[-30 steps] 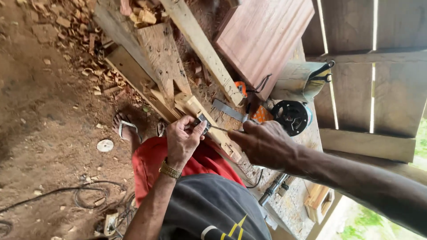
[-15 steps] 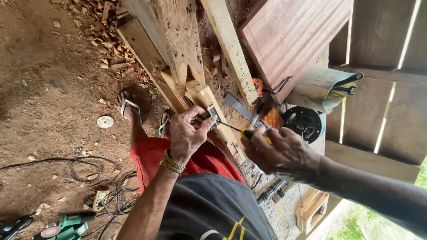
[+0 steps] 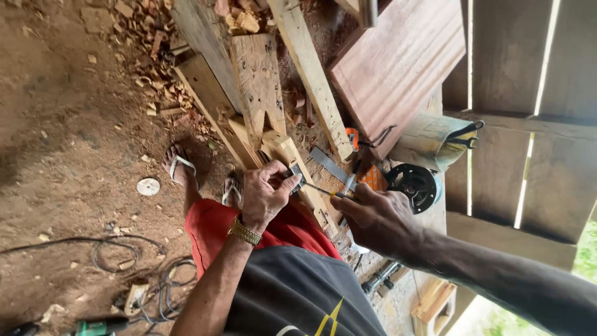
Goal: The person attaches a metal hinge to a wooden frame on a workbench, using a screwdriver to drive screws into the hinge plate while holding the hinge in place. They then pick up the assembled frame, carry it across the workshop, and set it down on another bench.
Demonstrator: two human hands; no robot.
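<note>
My left hand (image 3: pixel 264 198), with a gold bracelet on its wrist, pinches a small metal fitting (image 3: pixel 295 178) against a pale wooden block (image 3: pixel 287 154) on the workbench. My right hand (image 3: pixel 375 219) grips a thin screwdriver (image 3: pixel 318 189) by its yellow handle. The shaft points left, and its tip meets the metal fitting between my left fingers. The two hands are about a screwdriver's length apart. A flat metal ruler (image 3: pixel 331 167) lies just beyond the screwdriver.
Rough planks (image 3: pixel 258 81) and a reddish panelled board (image 3: pixel 398 62) lie beyond the block. A black round power tool (image 3: pixel 414 184) sits to the right. Below are dirt floor, wood chips (image 3: pixel 155 43), my sandalled feet (image 3: pixel 180 167), cables (image 3: pixel 118 249), a white disc (image 3: pixel 148 186) and a green tool (image 3: pixel 99 325).
My right hand has brought the screwdriver in toward the fitting held by my left hand. The view has shifted slightly across the bench.
</note>
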